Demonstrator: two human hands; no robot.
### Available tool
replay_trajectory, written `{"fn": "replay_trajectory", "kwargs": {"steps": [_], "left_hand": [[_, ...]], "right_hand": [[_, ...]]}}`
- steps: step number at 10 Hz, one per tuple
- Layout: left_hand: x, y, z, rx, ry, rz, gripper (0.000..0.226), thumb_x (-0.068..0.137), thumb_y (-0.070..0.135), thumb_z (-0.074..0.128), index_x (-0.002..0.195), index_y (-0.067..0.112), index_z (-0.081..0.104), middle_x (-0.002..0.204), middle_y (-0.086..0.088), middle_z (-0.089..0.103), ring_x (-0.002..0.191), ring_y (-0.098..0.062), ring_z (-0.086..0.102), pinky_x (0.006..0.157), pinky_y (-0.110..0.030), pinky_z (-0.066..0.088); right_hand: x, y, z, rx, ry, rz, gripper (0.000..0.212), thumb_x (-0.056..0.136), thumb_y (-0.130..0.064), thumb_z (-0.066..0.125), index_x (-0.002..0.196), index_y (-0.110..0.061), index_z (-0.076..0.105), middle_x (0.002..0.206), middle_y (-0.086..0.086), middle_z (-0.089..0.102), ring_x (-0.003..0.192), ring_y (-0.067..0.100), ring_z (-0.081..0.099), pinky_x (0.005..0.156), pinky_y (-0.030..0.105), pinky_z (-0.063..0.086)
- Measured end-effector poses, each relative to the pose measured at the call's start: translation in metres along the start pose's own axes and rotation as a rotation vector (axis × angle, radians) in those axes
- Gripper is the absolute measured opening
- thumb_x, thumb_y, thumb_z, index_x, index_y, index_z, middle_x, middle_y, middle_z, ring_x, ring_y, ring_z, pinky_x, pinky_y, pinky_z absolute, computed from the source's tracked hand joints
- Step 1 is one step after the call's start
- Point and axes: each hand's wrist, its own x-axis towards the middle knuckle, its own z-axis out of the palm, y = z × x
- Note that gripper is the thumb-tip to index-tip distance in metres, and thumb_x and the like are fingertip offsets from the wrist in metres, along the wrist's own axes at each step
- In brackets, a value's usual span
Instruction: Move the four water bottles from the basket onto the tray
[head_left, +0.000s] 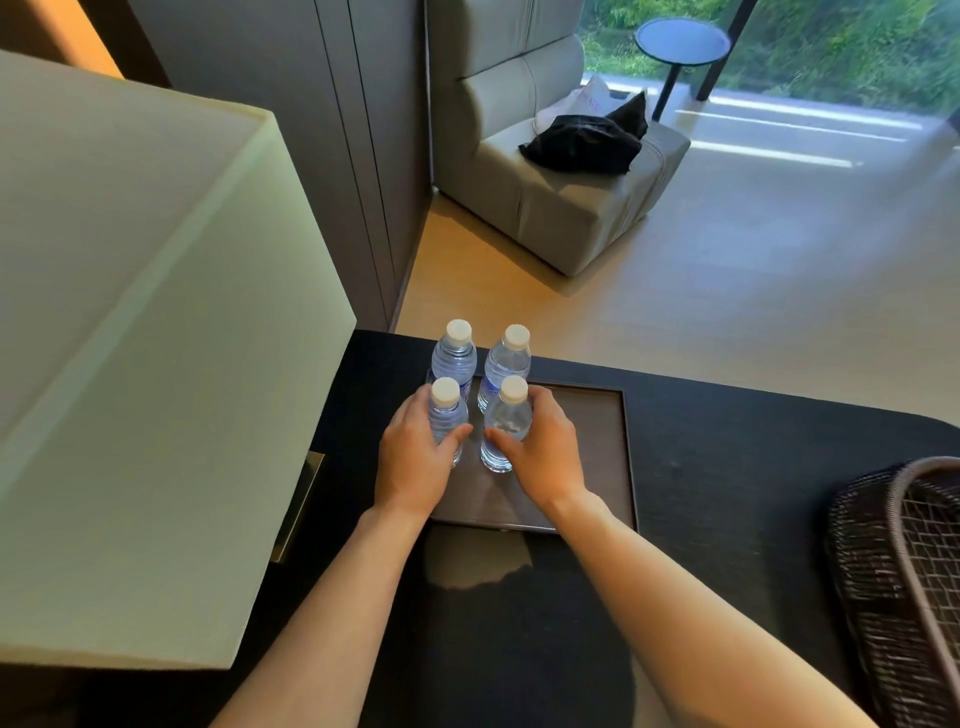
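Several clear water bottles with white caps stand upright in a tight square on the left half of the dark brown tray (592, 457). My left hand (413, 462) wraps the near-left bottle (447, 415). My right hand (540, 452) wraps the near-right bottle (509, 421). Behind them stand the far-left bottle (454, 356) and the far-right bottle (506, 361), untouched. The dark woven basket (883, 571) sits at the right edge of the table, partly cut off by the frame.
A large cream lampshade (145, 338) fills the left side, close to my left arm. The dark table (727, 467) ends just beyond the tray. A grey armchair (550, 197) with black cloth stands on the floor behind.
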Motion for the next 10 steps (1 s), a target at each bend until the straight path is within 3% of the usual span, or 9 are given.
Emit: {"fn": "replay_trajectory", "kwargs": {"steps": [4,6,8,10], "left_hand": [[0.011,-0.002,0.001,0.011,-0.001,0.016,0.066,0.083,0.026,0.084,0.141,0.015,0.054,0.136,-0.005,0.063,0.126,-0.02,0.061,0.1,-0.038,0.056],[0.012,-0.001,0.003,0.003,-0.008,-0.001,0.071,0.083,0.027,0.084,0.145,0.014,0.052,0.138,-0.006,0.061,0.128,-0.022,0.059,0.102,-0.039,0.055],[0.011,-0.008,0.001,0.015,-0.049,-0.064,0.09,0.081,0.033,0.085,0.156,0.012,0.038,0.149,-0.012,0.053,0.139,-0.028,0.051,0.102,-0.034,0.046],[-0.01,-0.005,-0.016,0.061,-0.082,-0.149,0.098,0.08,0.032,0.086,0.159,0.008,0.032,0.158,-0.017,0.044,0.145,-0.034,0.044,0.11,-0.046,0.045]], "right_hand": [[0.005,0.001,0.004,-0.013,0.002,-0.017,0.069,0.081,-0.027,0.087,0.138,-0.017,0.051,0.134,0.005,0.065,0.125,0.021,0.061,0.104,0.045,0.054],[0.003,0.004,0.007,-0.017,0.001,-0.011,0.071,0.082,-0.03,0.087,0.141,-0.02,0.048,0.138,0.003,0.062,0.128,0.02,0.059,0.106,0.045,0.053],[-0.004,0.005,0.005,-0.02,-0.018,-0.011,0.078,0.082,-0.03,0.086,0.147,-0.023,0.043,0.144,-0.001,0.059,0.132,0.019,0.056,0.109,0.043,0.05],[-0.036,0.011,-0.006,-0.026,-0.03,0.045,0.084,0.085,-0.033,0.083,0.154,-0.022,0.037,0.154,-0.001,0.051,0.14,0.016,0.05,0.111,0.033,0.042]]}}
